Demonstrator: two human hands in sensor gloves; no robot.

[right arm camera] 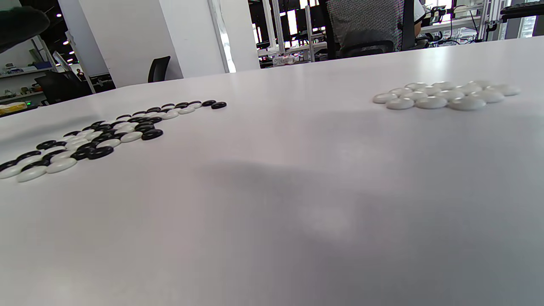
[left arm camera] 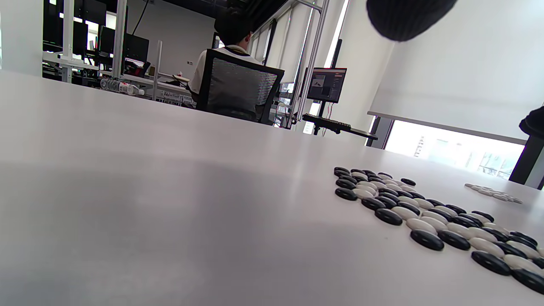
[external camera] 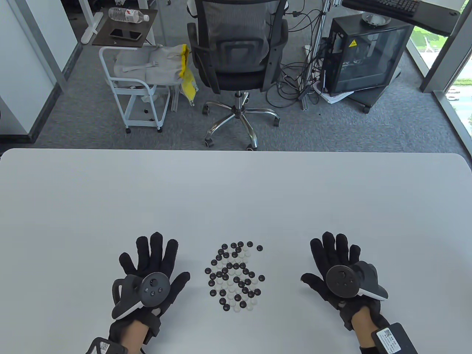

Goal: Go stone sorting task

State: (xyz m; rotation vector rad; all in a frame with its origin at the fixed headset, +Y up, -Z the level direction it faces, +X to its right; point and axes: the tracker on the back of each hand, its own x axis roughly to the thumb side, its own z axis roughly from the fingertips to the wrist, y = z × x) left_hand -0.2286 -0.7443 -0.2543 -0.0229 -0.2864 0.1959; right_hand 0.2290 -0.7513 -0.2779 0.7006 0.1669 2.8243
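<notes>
- Table (external camera: 236, 191): a white top spanning the full width of the table view; both hands and the stones rest on its near part.
- Office chair (external camera: 236, 66): black mesh back and chrome star base, on grey carpet beyond the far edge of the table, at centre.
- Computer case (external camera: 363, 55): black tower with a glass side panel, right of the chair, with loose cables on the floor between them.
- White cart (external camera: 134, 92): a wheeled frame left of the chair, holding grey and yellow cloth.
- Left hand (external camera: 151, 274): black glove, palm down on the table, fingers (external camera: 156, 245) spread flat and released, gripping nothing; a tracker sits on its back. It lies just left of the mixed stones, apart from them.
- Right hand (external camera: 339, 274): black glove, palm down, fingers (external camera: 330, 245) spread and released, holding nothing; tracker on its back. It lies to the right of the mixed stones, well apart.
- Mixed stones (external camera: 236, 276): black and white Go stones in 1 loose cluster, a single layer, on the table between the 2 hands.
- White stones (right arm camera: 444, 94): a small separate group, white only, seen in the right wrist view to the right of the mixed cluster; the left wrist view shows it beyond the cluster.
</notes>
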